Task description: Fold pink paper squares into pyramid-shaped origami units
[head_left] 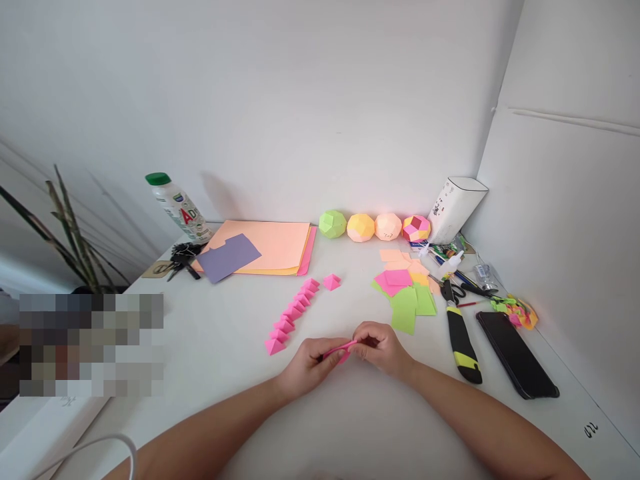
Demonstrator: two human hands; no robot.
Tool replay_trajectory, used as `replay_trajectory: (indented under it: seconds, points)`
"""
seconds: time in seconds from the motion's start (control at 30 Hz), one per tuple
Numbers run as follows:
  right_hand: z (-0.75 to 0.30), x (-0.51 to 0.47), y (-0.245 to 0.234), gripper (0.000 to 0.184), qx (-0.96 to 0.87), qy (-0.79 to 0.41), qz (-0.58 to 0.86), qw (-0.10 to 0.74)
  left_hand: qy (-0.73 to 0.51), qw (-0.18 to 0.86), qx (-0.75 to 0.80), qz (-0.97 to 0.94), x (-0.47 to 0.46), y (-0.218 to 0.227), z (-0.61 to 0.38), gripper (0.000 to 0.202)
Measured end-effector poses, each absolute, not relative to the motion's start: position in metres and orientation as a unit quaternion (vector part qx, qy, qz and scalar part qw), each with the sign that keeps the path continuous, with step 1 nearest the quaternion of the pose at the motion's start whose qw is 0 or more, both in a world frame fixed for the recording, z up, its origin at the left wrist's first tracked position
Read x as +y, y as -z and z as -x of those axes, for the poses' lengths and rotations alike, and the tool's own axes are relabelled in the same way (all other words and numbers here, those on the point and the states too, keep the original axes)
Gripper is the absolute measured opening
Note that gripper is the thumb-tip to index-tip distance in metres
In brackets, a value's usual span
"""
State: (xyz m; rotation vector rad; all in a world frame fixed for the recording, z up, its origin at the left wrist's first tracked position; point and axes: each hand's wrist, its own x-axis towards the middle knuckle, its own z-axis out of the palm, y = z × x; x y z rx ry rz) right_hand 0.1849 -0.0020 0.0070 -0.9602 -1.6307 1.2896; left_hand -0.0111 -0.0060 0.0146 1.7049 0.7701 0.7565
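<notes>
The person's left hand (305, 363) and right hand (383, 347) meet just above the white tabletop (225, 347). Both are pinched on one pink paper piece (340, 350). Each hand's fingers close narrowly on an end of it, so it spans the small gap between them (its exact fold cannot be made out).

The paper lies on the person's side of the row of folded pink units (293, 313), just right of the row's near end. That row runs diagonally away from the person. A single pink unit (331, 281) sits just beside its far end, to the right.

Beyond the row, toward the wall, lie the orange sheets (270, 247) with a purple sheet (233, 257) on top. Left of the row's far end are the keys (183, 257), and behind them stands a green-capped bottle (177, 207).

Beyond and right of the row, four paper balls (374, 227) stand in a line against the wall, and a white box (455, 208) leans at their right end. Right of the row is a loose pile of coloured squares (405, 287). Farther right lie scissors (453, 290), a black-and-yellow knife (463, 340) and a dark phone (517, 353), all well apart from the row.
</notes>
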Motion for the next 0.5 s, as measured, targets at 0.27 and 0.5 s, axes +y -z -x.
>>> replay_trajectory:
  seconds: [0.27, 0.5]
  points:
    - [-0.1839, -0.0028, -0.0060, 0.019, -0.630, -0.530, 0.384, 0.417, -0.312, 0.538, 0.323, -0.713, -0.0076, -0.0159, 0.0106, 0.033]
    - [-0.1838, -0.0037, -0.0051, 0.020, -0.619, -0.542, 0.387, 0.416, -0.304, 0.546, 0.325, -0.710, -0.0076, -0.0190, 0.0105, 0.034]
